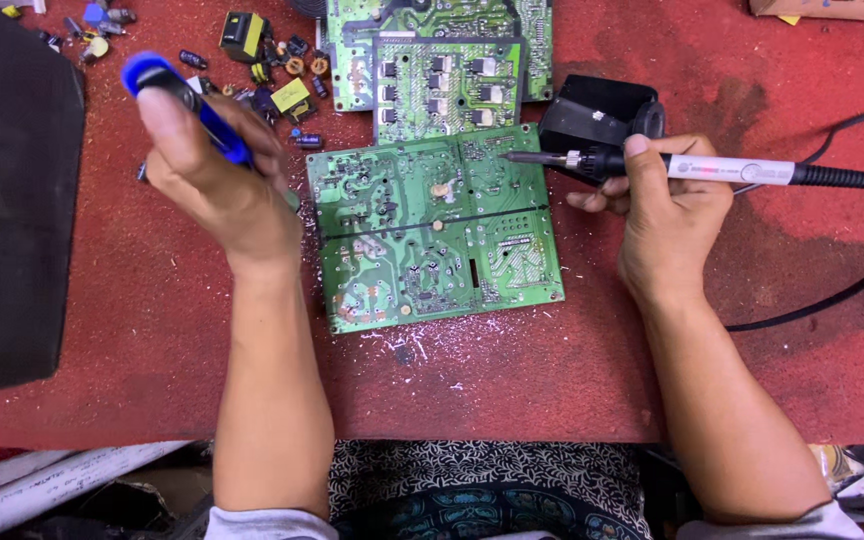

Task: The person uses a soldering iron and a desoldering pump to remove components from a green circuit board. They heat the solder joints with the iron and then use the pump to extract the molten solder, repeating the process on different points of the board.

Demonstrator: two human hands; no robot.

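Soldering iron (652, 166) clamped in right hand (667, 215), tip touching the green circuit board (432, 235); left hand (217, 170) grips blue desoldering pump (187, 100).

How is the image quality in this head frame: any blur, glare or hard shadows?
Head view: even, soft light; no glare on the green circuit board; the left hand and its blue tool look slightly motion-blurred; the right hand and soldering iron are sharp; only faint shadows fall on the red table.

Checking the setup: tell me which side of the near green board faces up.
Solder side up: the circuit board lies flat on the red table, showing traces and solder joints, with no tall components. The soldering iron tip touches its upper edge.
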